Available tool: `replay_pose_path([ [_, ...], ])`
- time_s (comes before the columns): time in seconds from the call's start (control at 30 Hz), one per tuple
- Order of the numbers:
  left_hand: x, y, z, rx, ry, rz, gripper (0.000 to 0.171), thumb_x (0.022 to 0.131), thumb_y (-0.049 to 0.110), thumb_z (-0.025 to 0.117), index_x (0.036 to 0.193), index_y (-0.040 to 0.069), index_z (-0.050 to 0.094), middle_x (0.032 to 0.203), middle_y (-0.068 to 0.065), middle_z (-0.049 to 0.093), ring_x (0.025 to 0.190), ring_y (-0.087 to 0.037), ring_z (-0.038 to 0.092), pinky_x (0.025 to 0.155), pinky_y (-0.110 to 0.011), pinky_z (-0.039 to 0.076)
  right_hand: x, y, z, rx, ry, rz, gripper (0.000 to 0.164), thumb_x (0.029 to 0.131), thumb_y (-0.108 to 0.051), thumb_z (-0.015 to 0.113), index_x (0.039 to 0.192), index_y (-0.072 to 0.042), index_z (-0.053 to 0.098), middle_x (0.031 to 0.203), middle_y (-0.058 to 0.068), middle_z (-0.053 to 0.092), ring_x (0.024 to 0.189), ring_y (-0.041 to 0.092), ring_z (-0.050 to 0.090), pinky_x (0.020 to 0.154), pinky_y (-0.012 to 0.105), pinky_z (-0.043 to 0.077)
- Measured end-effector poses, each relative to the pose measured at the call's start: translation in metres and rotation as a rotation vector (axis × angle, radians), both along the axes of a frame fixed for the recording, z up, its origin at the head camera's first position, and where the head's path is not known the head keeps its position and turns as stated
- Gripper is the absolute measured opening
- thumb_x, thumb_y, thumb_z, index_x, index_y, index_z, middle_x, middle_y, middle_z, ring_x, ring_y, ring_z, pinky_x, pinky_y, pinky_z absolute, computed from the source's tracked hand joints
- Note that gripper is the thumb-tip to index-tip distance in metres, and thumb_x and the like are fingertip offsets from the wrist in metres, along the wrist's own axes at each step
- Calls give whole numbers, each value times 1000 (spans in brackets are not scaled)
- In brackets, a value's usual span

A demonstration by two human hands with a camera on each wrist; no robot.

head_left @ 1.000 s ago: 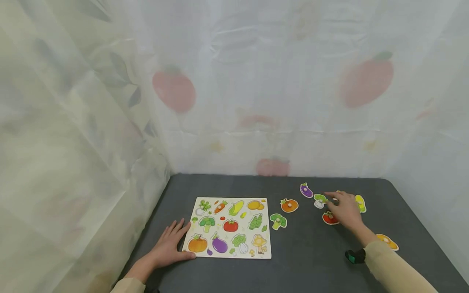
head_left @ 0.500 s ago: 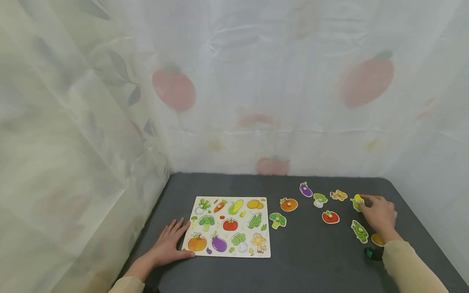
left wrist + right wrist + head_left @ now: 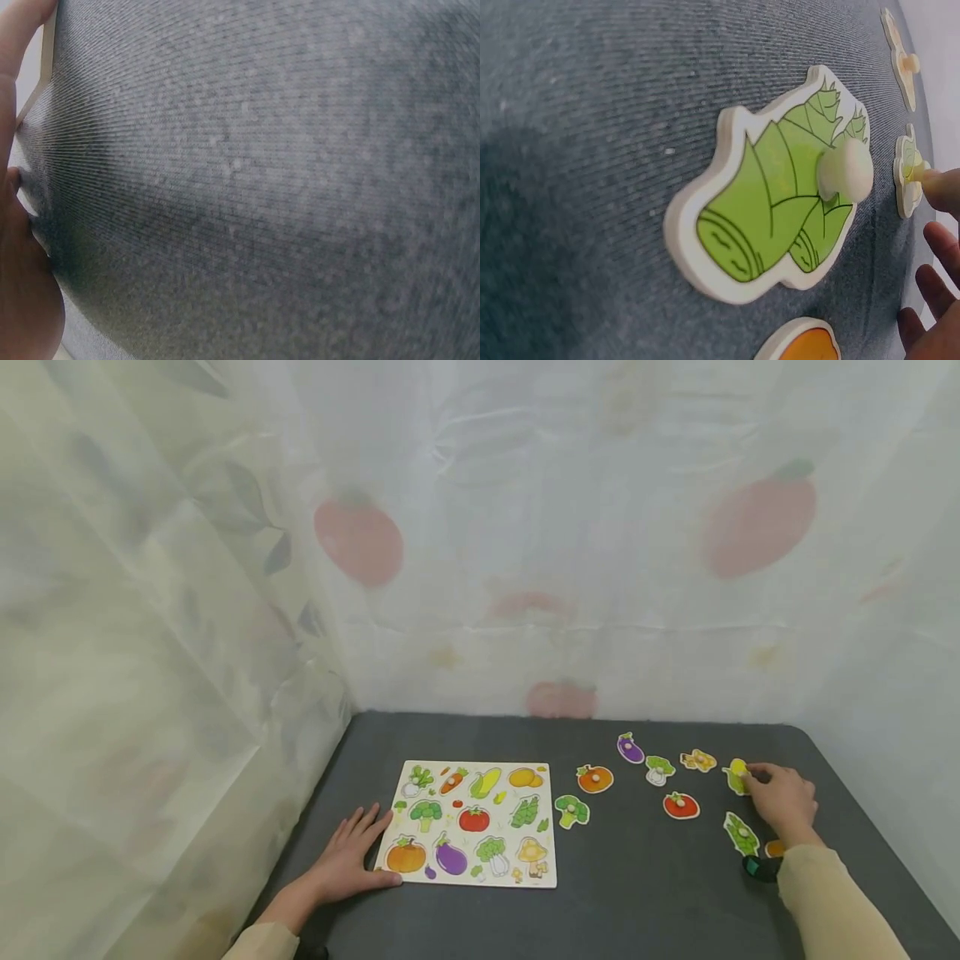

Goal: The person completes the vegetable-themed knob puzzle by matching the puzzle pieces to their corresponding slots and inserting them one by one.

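Observation:
My left hand lies with fingers spread along the left side of a white vegetable puzzle board. Its thumb rests at the board's near left corner. In the left wrist view, fingers and a sliver of the board's edge show at the far left. At the right, my right hand pinches a corn puzzle piece by its small knob, which the fingertips mostly cover. Just nearer me lies a green bamboo-shoot-like puzzle piece, its round knob large in the right wrist view.
Other knobbed pieces lie about the dark table: eggplant, pumpkin, broccoli, bok choy, mushroom and tomato. An orange piece is partly hidden by the right wrist. Pale curtains enclose the table.
My right hand has moved right from above the mushroom and tomato pieces to the corn piece, uncovering the mushroom and green pieces. The left hand stays at the board.

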State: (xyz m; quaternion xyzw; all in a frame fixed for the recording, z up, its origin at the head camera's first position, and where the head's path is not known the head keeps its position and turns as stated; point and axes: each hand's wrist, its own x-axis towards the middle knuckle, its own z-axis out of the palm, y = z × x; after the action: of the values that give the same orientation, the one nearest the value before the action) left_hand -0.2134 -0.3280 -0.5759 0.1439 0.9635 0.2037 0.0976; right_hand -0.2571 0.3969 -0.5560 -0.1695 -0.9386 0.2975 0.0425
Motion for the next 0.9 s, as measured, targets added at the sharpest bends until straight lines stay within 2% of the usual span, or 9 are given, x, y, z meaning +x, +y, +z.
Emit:
replay_pose_path([
  [0.23, 0, 0, 0, -1, 6, -1, 114, 76, 76, 73, 164, 18, 30, 168, -18, 19, 153, -48, 9, 119, -69, 6, -4, 1, -2, 13, -30, -4, 49, 106, -29, 51, 138, 9, 52, 137, 43, 36, 119, 66, 29, 90, 75, 28],
  [0.9, 1, 3, 3, -6, 0, 4, 115, 75, 77, 73, 164, 17, 30, 168, -18, 19, 153, -47, 9, 119, -67, 5, -6, 0, -5, 20, -26, -33, 46, 104, -27, 53, 132, 9, 56, 130, 41, 43, 115, 62, 31, 88, 73, 28],
])
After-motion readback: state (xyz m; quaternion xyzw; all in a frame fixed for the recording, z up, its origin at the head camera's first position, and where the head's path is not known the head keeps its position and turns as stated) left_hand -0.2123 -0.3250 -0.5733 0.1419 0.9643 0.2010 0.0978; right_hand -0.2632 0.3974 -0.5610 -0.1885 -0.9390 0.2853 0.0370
